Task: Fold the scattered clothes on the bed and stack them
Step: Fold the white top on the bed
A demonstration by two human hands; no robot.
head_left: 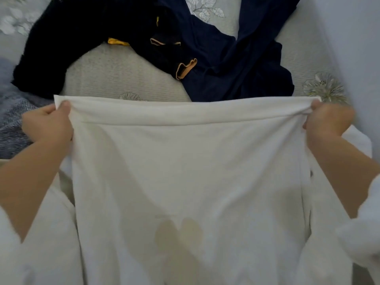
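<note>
Gripping white garment (185,161) corners: left hand (48,122), right hand (327,120).

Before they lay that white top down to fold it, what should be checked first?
1. Left hand grips the white garment by its top edge: ok.
2. Right hand grips the other end: ok.
3. Edge pulled straight between them: ok.
4. Space on the bed ahead for laying it flat: not ok, black garment and navy garment crowd it.
5. Lower part hanging untwisted: cannot tell.
</note>
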